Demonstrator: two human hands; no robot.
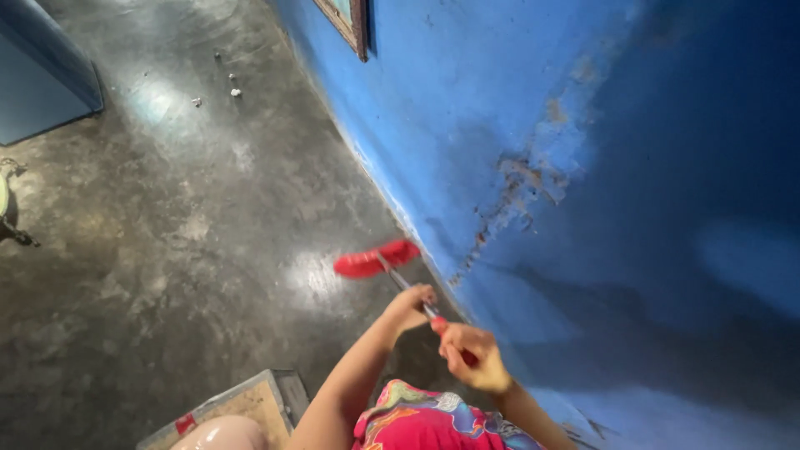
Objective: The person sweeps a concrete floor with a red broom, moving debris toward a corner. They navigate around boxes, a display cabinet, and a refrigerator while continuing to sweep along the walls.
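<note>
The left hand (410,307) is curled shut around the thin metal handle of a red-headed broom (377,260), fingers wrapped over the shaft at its lower part, nearer the head. The right hand (468,354) is clenched on the same handle higher up, at its red grip end, with the knuckles turned toward the camera and a bit of red showing between the fingers. Both fists are closed; neither hand is loose or spread.

The left forearm reaches forward and up from the bottom of the view, nearly straight, with the wrist bent slightly down onto the shaft. The right forearm comes in from the lower right, elbow bent, so that the hand sits just behind and below the left one (the two hands are near each other but not touching).

The broom slants away from the person, its flat red head resting on the dark, polished grey concrete floor (183,242), just beside the foot of the blue painted wall (517,108). The wall's paint is scuffed and flaking in a patch above the broom.

Small pale bits of debris (218,83) lie on the floor well away, toward its far edge. A cardboard box with a pale top (242,404) sits at the near edge of the floor, beside the person's bright pink patterned garment (425,425). A framed picture's corner (350,25) hangs on the wall at the top.
</note>
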